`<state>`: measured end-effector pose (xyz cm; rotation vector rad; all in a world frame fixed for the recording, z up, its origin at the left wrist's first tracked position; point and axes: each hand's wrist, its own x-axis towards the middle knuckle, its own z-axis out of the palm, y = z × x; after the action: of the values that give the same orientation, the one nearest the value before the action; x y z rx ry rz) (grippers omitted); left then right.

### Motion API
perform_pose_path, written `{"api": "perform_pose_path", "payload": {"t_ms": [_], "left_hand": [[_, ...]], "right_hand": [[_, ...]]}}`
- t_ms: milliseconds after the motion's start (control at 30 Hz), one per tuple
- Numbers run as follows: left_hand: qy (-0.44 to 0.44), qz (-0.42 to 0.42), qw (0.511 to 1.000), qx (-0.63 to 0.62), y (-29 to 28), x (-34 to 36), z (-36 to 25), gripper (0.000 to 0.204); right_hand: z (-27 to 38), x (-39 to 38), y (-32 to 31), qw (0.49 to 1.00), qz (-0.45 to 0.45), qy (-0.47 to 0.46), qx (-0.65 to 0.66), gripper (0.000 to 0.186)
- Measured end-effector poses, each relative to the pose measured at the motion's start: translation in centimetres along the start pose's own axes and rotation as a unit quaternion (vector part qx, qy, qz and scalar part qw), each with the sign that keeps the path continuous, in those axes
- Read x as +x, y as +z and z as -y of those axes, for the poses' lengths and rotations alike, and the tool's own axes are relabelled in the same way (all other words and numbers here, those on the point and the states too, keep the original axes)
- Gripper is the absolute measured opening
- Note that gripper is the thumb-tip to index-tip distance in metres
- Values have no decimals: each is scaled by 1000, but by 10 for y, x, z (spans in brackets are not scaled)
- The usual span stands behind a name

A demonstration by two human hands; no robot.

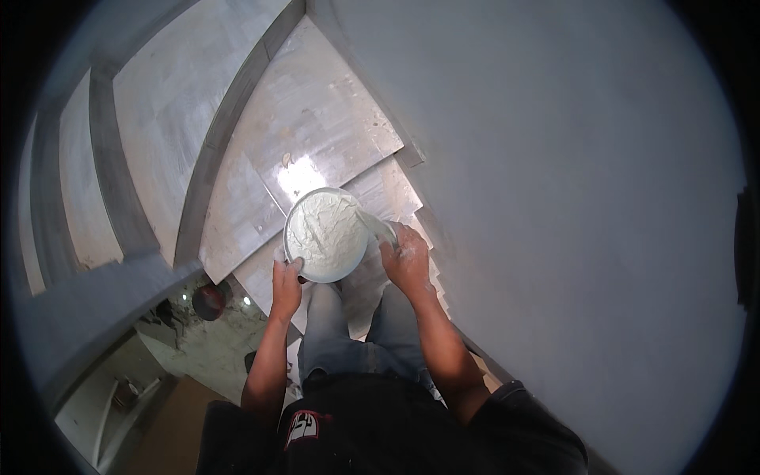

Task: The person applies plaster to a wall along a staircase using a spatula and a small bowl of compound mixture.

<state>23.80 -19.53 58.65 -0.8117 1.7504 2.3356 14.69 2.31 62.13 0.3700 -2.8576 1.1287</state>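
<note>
A round, pale tub [323, 279] filled with whitish putty [326, 231] is held in front of my thighs. My left hand [286, 283] grips its lower left rim, with the thumb over the edge and the fingers underneath. At the tub's right side, my right hand [408, 257] is closed around a putty knife [381, 229] smeared with the same putty. The knife's coated end reaches the tub's right rim; its handle is hidden inside my fist. White residue marks the fingers of both hands.
I stand on a winding staircase; a broad step [317, 103] lies ahead, and curved risers [229, 134] climb at the left. A smooth grey wall [570, 198] fills the right. Lower down at the left are a floor [226, 340] and a dark reddish round container [209, 302].
</note>
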Motion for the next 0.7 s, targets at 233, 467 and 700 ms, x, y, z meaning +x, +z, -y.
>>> {"api": "perform_pose_path", "payload": {"t_ms": [233,467,700], "left_hand": [[19,81,996,32,-8,57,-75,51],[-4,107,989,103,14,82,-168,46],[-64,118,980,146,42,121,-287,47]], "right_hand": [[37,67,-35,997,10,3,-82,29],[71,122,-32,984,51,101,-135,32],[125,192,-76,962,106,248,-34,31]]}}
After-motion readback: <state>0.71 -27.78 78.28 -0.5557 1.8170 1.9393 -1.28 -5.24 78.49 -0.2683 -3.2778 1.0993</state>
